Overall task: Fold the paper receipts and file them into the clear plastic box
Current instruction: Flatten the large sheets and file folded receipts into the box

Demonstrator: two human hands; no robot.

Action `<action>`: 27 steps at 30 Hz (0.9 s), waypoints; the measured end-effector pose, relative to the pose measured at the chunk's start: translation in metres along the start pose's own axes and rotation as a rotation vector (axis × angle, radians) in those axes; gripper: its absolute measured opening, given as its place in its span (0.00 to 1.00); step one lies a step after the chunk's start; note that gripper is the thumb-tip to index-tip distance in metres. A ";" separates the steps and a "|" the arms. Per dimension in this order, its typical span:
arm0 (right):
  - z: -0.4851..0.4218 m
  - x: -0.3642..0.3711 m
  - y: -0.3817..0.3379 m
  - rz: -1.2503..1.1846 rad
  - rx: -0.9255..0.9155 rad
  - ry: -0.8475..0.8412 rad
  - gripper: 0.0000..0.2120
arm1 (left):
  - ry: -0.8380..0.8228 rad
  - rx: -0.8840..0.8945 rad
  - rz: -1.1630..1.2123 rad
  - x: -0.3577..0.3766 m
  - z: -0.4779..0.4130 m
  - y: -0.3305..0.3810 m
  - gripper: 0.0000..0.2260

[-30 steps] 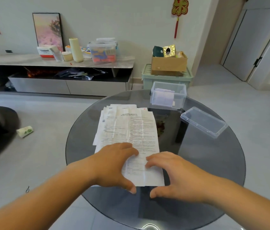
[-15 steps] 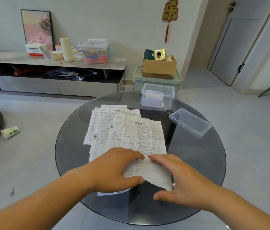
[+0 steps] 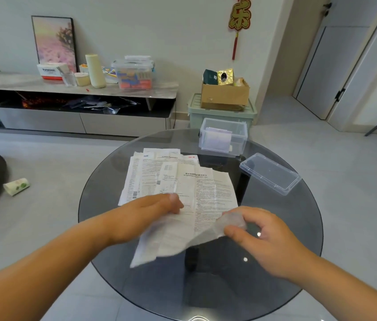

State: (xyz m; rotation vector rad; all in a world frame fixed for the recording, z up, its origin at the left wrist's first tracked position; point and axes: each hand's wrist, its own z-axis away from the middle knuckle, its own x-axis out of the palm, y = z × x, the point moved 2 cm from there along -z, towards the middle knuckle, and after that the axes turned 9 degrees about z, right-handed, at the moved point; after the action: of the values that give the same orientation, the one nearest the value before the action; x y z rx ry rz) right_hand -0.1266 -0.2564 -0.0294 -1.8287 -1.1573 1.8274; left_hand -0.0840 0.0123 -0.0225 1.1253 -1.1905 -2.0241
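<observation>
A stack of printed paper receipts [image 3: 150,172] lies on the round dark glass table [image 3: 287,228]. The top receipt [image 3: 206,195] is creased, and its near edge is lifted off the table. My left hand [image 3: 145,216] holds that sheet's left side with curled fingers. My right hand [image 3: 259,237] pinches its lifted near right corner between thumb and fingers. The clear plastic box [image 3: 223,137] stands open at the table's far edge with folded paper inside. Its clear lid [image 3: 269,173] lies on the table to the right.
Behind the table stand a pale green bin [image 3: 222,112] with a cardboard box [image 3: 225,93] on top and a low TV console [image 3: 76,105] with clutter. A small roll [image 3: 16,186] lies on the floor at left. Doors stand at the right.
Both hands were pressing flat on the top receipt's near end. Now they grip it, and the near edge and right corner have risen off the table.
</observation>
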 end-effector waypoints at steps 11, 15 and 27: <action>-0.053 -0.008 -0.002 -0.238 0.207 0.348 0.07 | 0.003 0.020 0.628 -0.019 -0.021 -0.006 0.32; -0.077 -0.003 0.019 -0.179 0.337 0.345 0.10 | 0.225 0.014 0.183 -0.017 -0.034 -0.010 0.34; -0.087 0.002 0.031 -0.227 0.400 0.312 0.18 | 0.388 -0.029 -0.086 -0.010 -0.059 -0.008 0.24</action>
State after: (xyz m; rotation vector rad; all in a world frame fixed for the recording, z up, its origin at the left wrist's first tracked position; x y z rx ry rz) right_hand -0.0355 -0.2465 -0.0404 -1.6034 -0.7813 1.4549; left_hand -0.0288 -0.0020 -0.0410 1.4924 -0.9261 -1.7670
